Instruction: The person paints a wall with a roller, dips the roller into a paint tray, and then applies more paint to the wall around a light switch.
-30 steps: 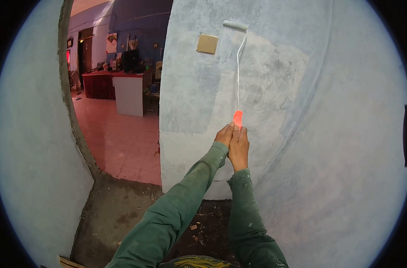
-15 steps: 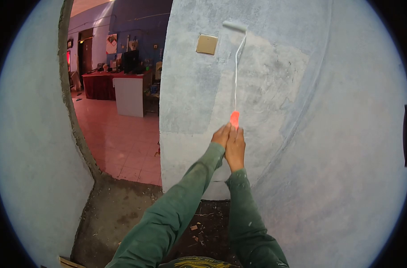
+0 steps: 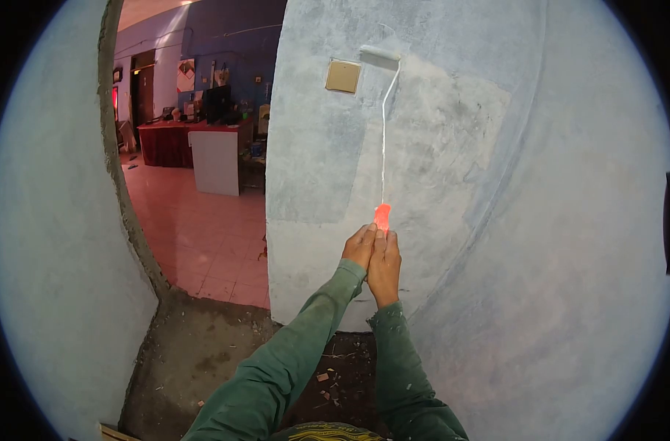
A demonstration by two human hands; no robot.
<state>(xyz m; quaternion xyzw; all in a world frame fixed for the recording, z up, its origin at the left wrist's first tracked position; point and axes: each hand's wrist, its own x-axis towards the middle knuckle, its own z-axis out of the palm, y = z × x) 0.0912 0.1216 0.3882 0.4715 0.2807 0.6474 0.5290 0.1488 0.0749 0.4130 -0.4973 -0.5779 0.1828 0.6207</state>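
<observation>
Both hands grip the orange handle (image 3: 382,217) of a paint roller, side by side. My left hand (image 3: 359,245) wraps the handle from the left, and my right hand (image 3: 384,267) is pressed against it on the right. From the handle a long white-coated rod (image 3: 383,140) runs up and bends to the pale roller head (image 3: 380,53). The roller lies against the grey patchy wall (image 3: 423,147), just above and right of a beige switch plate (image 3: 343,76). The lower handle is hidden by the fingers.
An opening on the left, with a rough edge (image 3: 122,184), shows a room with a pink tiled floor (image 3: 202,242), a red-covered table (image 3: 164,143) and a white panel (image 3: 216,163). Debris (image 3: 322,377) lies on the dark floor below. Another wall (image 3: 570,257) curves along the right.
Both hands and the handle have moved down and slightly left. The roller head has slid a little down the wall and slightly left. Both hands keep their grip.
</observation>
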